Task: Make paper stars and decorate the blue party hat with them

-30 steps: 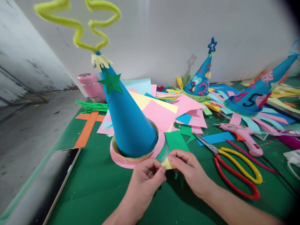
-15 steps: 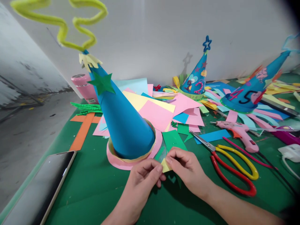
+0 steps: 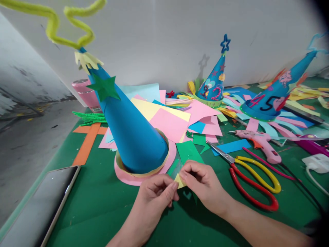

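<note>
Both hands pinch a small yellow paper piece point(image 3: 179, 180) just above the green table point(image 3: 102, 206). My left hand point(image 3: 154, 199) grips its left edge with thumb and fingers closed. My right hand point(image 3: 203, 183) holds the right edge the same way. Directly behind them stands a tall blue cone hat point(image 3: 128, 127) with a pink and yellow brim, a green star and a yellow-green pipe-cleaner top. Green paper scraps point(image 3: 189, 151) lie by my right hand.
Red-and-yellow scissors point(image 3: 252, 178) lie to the right, beside a pink glue gun point(image 3: 259, 140). Two decorated blue cone hats point(image 3: 214, 84) point(image 3: 277, 96) stand at the back among coloured paper sheets. A phone point(image 3: 43, 206) lies at the left edge, an orange strip point(image 3: 86, 144) behind it.
My hands stay pinched on the yellow piece and barely shift. The view has drifted so everything sits a little further left and lower.
</note>
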A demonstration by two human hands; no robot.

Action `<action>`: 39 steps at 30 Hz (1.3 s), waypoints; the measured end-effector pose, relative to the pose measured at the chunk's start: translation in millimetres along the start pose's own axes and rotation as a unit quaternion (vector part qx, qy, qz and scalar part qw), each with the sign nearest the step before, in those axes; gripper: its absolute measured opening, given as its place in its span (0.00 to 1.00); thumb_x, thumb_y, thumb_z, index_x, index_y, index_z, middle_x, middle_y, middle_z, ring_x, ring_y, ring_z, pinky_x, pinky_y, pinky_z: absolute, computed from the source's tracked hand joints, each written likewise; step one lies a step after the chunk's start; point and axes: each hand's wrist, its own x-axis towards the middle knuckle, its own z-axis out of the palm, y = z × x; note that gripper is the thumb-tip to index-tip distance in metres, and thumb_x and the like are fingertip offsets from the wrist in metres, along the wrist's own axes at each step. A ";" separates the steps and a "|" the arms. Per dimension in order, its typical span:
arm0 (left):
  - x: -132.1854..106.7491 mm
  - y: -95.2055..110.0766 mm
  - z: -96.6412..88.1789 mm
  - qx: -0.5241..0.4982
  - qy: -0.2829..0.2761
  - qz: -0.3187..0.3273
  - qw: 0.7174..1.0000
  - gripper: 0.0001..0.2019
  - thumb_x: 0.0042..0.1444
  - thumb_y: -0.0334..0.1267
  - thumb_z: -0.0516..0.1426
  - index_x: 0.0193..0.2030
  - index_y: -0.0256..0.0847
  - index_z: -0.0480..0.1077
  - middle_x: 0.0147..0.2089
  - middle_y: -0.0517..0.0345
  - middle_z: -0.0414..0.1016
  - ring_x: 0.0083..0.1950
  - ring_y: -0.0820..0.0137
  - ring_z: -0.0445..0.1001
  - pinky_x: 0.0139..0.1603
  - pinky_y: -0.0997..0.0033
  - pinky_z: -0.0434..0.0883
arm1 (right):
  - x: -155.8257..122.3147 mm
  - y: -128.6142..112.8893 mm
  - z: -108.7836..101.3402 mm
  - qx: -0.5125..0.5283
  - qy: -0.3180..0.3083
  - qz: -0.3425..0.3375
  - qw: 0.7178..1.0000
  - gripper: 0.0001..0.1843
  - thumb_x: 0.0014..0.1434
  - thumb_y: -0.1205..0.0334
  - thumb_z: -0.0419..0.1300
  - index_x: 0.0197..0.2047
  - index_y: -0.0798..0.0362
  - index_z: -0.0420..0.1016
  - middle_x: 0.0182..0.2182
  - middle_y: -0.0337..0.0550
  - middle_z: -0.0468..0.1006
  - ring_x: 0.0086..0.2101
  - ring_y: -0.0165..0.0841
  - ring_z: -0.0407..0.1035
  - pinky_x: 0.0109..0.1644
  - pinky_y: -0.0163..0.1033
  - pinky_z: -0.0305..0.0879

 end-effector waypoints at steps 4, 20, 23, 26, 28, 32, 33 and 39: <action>0.1 -0.5 -1.7 0.010 -0.005 0.001 1.000 0.12 0.50 0.39 0.57 0.20 0.37 0.67 0.19 0.63 0.67 0.21 0.78 0.60 0.22 0.78 0.56 | 0.4 -0.3 -0.1 -0.002 0.000 -0.003 1.000 0.11 0.55 0.66 0.51 0.22 0.55 0.63 0.20 0.35 0.60 0.23 0.26 0.55 0.25 0.32 0.52; 1.4 -0.3 1.8 0.030 0.034 0.001 0.999 0.12 0.49 0.39 0.57 0.18 0.36 0.67 0.18 0.62 0.65 0.21 0.77 0.59 0.22 0.77 0.56 | -0.3 1.4 1.7 -0.007 -0.034 -0.002 0.999 0.08 0.56 0.65 0.53 0.26 0.55 0.67 0.23 0.36 0.62 0.24 0.26 0.57 0.25 0.32 0.54; 1.2 0.8 3.5 0.029 0.047 0.001 0.998 0.12 0.48 0.39 0.58 0.18 0.36 0.67 0.17 0.62 0.65 0.20 0.78 0.59 0.22 0.77 0.55 | -0.3 2.5 2.5 -0.028 -0.026 -0.015 0.999 0.08 0.55 0.66 0.54 0.25 0.55 0.67 0.22 0.35 0.62 0.23 0.26 0.58 0.25 0.31 0.55; 1.3 2.1 4.0 0.022 0.052 -0.005 0.998 0.12 0.49 0.39 0.57 0.19 0.35 0.68 0.18 0.61 0.67 0.20 0.78 0.60 0.21 0.77 0.56 | 0.4 2.8 1.8 -0.059 -0.021 -0.033 0.997 0.09 0.56 0.66 0.53 0.25 0.54 0.66 0.22 0.36 0.63 0.24 0.26 0.58 0.25 0.31 0.55; 1.7 2.5 3.5 0.005 0.038 -0.009 0.999 0.12 0.50 0.39 0.57 0.20 0.35 0.69 0.19 0.61 0.68 0.20 0.77 0.61 0.22 0.77 0.57 | 1.0 2.4 1.0 -0.069 -0.019 -0.035 0.997 0.09 0.57 0.66 0.52 0.26 0.54 0.66 0.22 0.36 0.63 0.24 0.26 0.58 0.26 0.31 0.55; 1.9 2.6 2.5 -0.018 0.017 0.001 1.000 0.12 0.51 0.39 0.55 0.22 0.36 0.69 0.21 0.60 0.69 0.22 0.77 0.62 0.24 0.77 0.59 | 1.2 1.6 0.1 -0.073 -0.013 -0.028 0.997 0.10 0.58 0.64 0.51 0.25 0.54 0.65 0.22 0.36 0.62 0.23 0.26 0.57 0.26 0.32 0.55; 1.6 2.5 2.4 -0.013 0.019 0.002 1.000 0.11 0.51 0.39 0.55 0.22 0.36 0.69 0.21 0.60 0.69 0.22 0.77 0.62 0.24 0.77 0.59 | 1.0 1.6 0.1 -0.073 -0.013 -0.028 0.997 0.10 0.57 0.64 0.51 0.25 0.54 0.65 0.22 0.35 0.62 0.23 0.26 0.57 0.26 0.32 0.54; 0.7 3.0 2.5 0.033 0.042 0.012 0.999 0.11 0.50 0.40 0.56 0.21 0.36 0.67 0.19 0.62 0.67 0.20 0.78 0.61 0.21 0.78 0.57 | -1.1 2.2 -0.5 -0.071 -0.018 -0.025 0.997 0.10 0.58 0.64 0.51 0.26 0.54 0.66 0.23 0.36 0.64 0.24 0.27 0.58 0.27 0.32 0.55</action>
